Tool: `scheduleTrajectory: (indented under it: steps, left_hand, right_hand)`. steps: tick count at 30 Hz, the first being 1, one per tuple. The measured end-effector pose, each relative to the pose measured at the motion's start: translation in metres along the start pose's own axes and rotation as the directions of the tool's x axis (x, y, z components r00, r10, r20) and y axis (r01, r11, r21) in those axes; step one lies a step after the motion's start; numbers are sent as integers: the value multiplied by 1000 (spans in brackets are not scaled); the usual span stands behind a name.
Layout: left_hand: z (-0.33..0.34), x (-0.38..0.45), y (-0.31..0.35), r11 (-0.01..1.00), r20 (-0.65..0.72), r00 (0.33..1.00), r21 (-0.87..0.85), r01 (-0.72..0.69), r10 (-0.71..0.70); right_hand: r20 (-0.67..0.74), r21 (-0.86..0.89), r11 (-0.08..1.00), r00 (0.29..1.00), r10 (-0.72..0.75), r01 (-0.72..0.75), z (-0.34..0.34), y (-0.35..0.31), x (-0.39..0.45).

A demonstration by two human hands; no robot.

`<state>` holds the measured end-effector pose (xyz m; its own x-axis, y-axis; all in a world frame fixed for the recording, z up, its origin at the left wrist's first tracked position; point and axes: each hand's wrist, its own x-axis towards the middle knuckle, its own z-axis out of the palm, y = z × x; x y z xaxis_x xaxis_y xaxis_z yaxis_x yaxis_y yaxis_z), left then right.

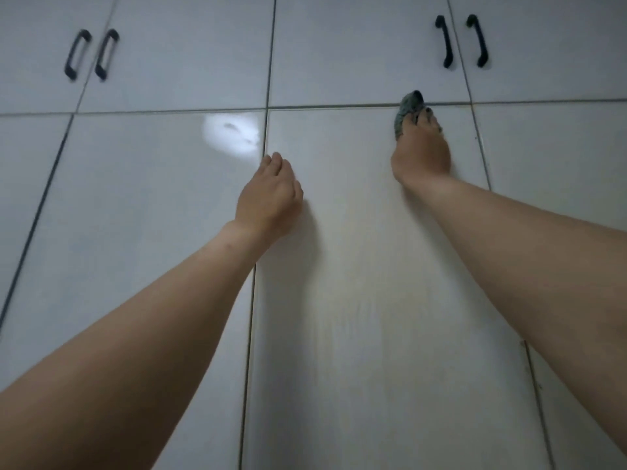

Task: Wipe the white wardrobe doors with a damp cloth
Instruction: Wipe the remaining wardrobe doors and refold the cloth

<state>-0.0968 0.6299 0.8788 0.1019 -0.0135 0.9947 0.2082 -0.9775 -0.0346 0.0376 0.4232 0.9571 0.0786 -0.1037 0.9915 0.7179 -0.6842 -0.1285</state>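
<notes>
Two bare forearms reach up and forward from the bottom corners toward the white wardrobe doors (356,300), which fill the whole view. The left hand (271,195) rests against the tall lower door beside the vertical seam, its fingers pressed together and slightly curled, holding nothing. Farther up and to the right, the right hand (420,147) lies flat on the same tall door with its fingers close together, pinning a grey-green cloth (407,110) to the surface; the cloth pokes out beyond the fingertips and overlaps the horizontal gap between the lower and upper doors. A bright patch of reflected light (232,135) shines on the lower door to the left of the seam. Higher still, the upper doors carry two pairs of dark handles, one pair (91,54) at the upper left and one pair (461,40) at the upper right.
</notes>
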Motion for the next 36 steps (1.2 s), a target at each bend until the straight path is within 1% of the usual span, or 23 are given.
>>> scheduleTrajectory:
  steps: [2,5,8,10,12,14,16,18,19,20,22,23,24,26,27,28,30,31,32,33,34,35,36]
  left_hand:
    - [5,-2,-6,1000,4,1000,-22,-22,22]
    - [9,-6,-6,999,-72,997,-29,-34,32]
    - [5,-8,-2,999,-81,996,-20,-32,30]
    - [6,-8,0,998,-113,993,-47,-31,26]
    - [9,-8,3,1000,-131,991,-20,1,-4]
    - [10,-7,5,999,-120,992,-13,45,-46]
    - [9,-6,8,998,-116,991,7,67,-65]
    - [5,-5,11,996,-71,994,30,83,-81]
    - [4,-5,11,996,-63,995,47,81,-78]
    - [4,-3,11,995,-57,996,65,75,-72]
    - [5,-3,9,993,-47,997,92,73,-69]
    - [7,-2,7,992,-52,996,103,73,-67]
    - [8,-2,6,991,-58,996,109,75,-69]
    - [11,-2,3,990,-59,995,110,88,-82]
    - [14,-2,3,990,-72,994,113,84,-77]
    - [15,-2,5,991,-87,994,110,78,-68]
    - [17,-1,8,992,-112,991,89,88,-78]
    - [17,0,10,992,-108,990,84,98,-89]
    - [18,1,11,991,-95,991,84,104,-96]
    - [18,1,11,990,-92,991,89,107,-99]
    - [18,1,11,990,-91,991,88,107,-99]
    - [18,2,11,990,-87,991,87,108,-100]
    - [17,2,10,990,-79,992,90,109,-102]
  right_hand:
    - [19,34,998,998,-60,59,6,-30,9]
    - [85,78,974,972,-220,213,22,-94,17]
    - [156,132,907,896,-416,399,35,-158,13]
    - [141,125,857,846,-515,501,40,-170,10]
    - [100,76,816,809,-579,574,37,-152,12]
    - [-15,14,859,859,-511,511,30,-116,20]
    - [-171,-30,962,947,-272,271,17,-72,26]
    - [-181,88,996,983,3,13,9,-40,23]
    - [-171,108,993,983,70,-52,9,-33,22]
    - [-180,102,994,982,65,-47,11,-34,21]
    - [-168,135,989,985,-35,58,17,-60,16]
    - [-128,154,977,983,-131,150,20,-81,12]
    - [-83,161,946,958,-273,283,25,-102,5]
    - [22,110,848,852,-524,519,32,-129,-8]
    - [51,62,803,801,-596,593,31,-127,-7]
    - [52,-7,791,790,-611,612,25,-114,0]
    - [1,-123,868,874,-485,482,13,-65,16]
    - [-58,-142,931,937,-346,335,4,-34,22]
    - [-116,-130,982,982,-149,134,-6,2,24]
    - [-175,-87,994,983,52,-68,-13,30,24]
    - [-192,-29,970,953,233,-243,-17,46,22]
    - [-194,8,947,929,316,-321,-18,48,23]
    - [-187,8,955,938,292,-296,-13,37,22]
